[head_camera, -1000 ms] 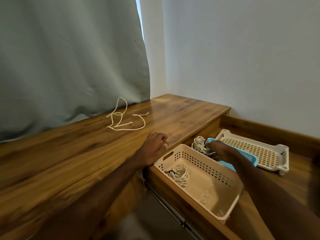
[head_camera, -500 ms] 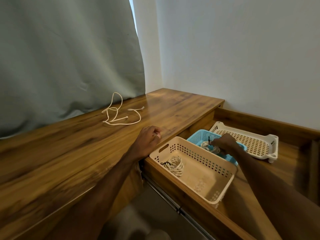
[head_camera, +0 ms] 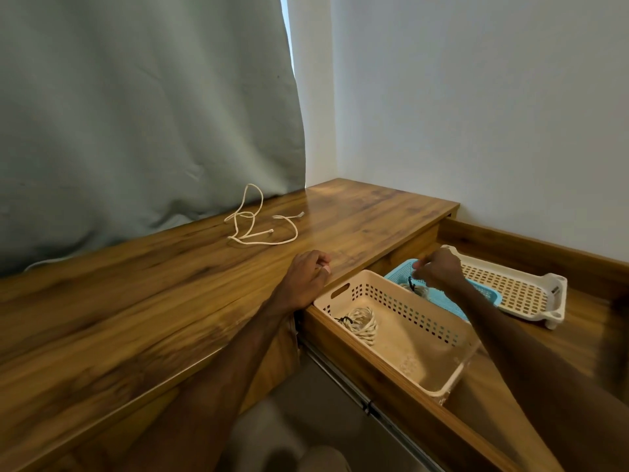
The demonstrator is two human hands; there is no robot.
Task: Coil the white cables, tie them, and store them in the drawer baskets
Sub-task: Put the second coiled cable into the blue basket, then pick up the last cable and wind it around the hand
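A loose white cable (head_camera: 258,229) lies tangled on the wooden desk top (head_camera: 170,301) near the curtain. In the open drawer, a cream basket (head_camera: 439,391) holds one coiled cable (head_camera: 362,323) tied with a black tie. Behind it, a blue basket (head_camera: 398,272) holds a second coiled cable (head_camera: 417,290) with a black tie. My right hand (head_camera: 440,270) hovers just over that coil, fingers curled down toward the tie; contact is unclear. My left hand (head_camera: 304,279) rests on the desk edge with loosely curled fingers, holding nothing.
A flat cream perforated tray (head_camera: 510,291) sits at the back of the drawer (head_camera: 391,383), against its wooden rear wall. A grey-green curtain (head_camera: 136,114) hangs behind the desk and a white wall stands to the right. The drawer's metal rail runs under its front.
My right hand carried the tied coil into the blue basket and has now risen slightly above it. The left hand stayed on the desk edge. The view shifted a little.
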